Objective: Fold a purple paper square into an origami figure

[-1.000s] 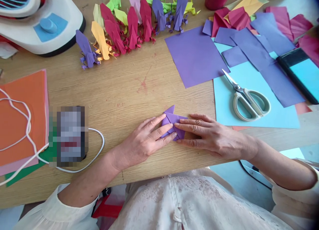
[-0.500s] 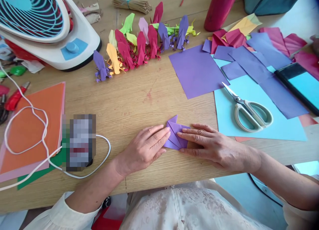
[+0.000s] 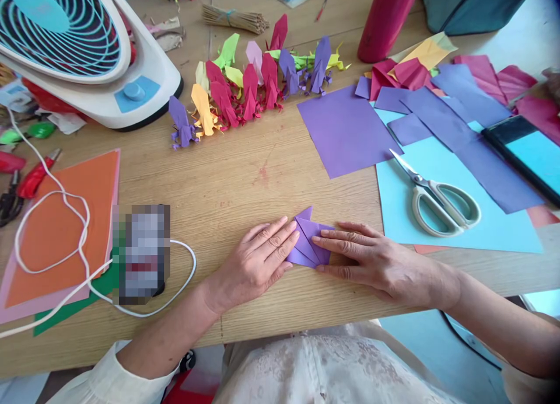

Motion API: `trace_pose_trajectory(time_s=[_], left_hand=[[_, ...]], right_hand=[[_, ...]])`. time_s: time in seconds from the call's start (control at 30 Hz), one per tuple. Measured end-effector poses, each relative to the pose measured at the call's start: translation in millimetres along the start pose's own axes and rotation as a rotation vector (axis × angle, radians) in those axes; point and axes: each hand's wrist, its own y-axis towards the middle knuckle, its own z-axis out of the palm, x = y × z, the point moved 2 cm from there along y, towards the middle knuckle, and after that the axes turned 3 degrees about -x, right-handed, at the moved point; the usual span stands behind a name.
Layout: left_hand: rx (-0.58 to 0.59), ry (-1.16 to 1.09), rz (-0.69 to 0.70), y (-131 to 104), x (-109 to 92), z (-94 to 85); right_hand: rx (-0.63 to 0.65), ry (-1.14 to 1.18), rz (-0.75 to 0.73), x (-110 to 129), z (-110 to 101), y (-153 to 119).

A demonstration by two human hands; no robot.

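A small folded purple paper [image 3: 308,240] lies on the wooden table near its front edge, with one point standing out at the top. My left hand [image 3: 258,255] rests flat on its left side, the fingers stretched out and lying close together. From the right, my right hand [image 3: 371,258] lays its extended fingertips on the paper's right part, with a gap between the fingers. Diagonal creases show between the two hands. The outer parts of the paper are hidden under the fingertips.
Scissors [image 3: 441,202] lie on light blue paper [image 3: 494,229] at the right, below a flat purple sheet [image 3: 347,129]. Folded paper figures [image 3: 249,91] stand behind. A fan [image 3: 144,71], orange paper [image 3: 52,240] and a blurred device [image 3: 142,255] with a white cable are at the left.
The whole view has shifted slightly, so things on the table sit a little lower in it. Both hands keep their places on the folded purple paper.
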Motion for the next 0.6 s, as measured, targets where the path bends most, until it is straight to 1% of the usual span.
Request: trace_pose_trajectory(time_s=[0.17, 0.37, 0.6], left_hand=[[0.052, 0.024, 0.004, 1.3, -1.2, -1.3], [0.123, 0.057, -0.003, 1.1, -1.9, -3.3], [0.16, 0.046, -0.007, -1.2, 0.3, -2.7]], right_hand=[[-0.017, 0.017, 0.008, 0.1, -0.2, -0.4], [0.007, 0.006, 0.01, 0.5, -1.4, 0.6], [-0.003, 0.013, 0.006, 1.6, -3.6, 2.1]])
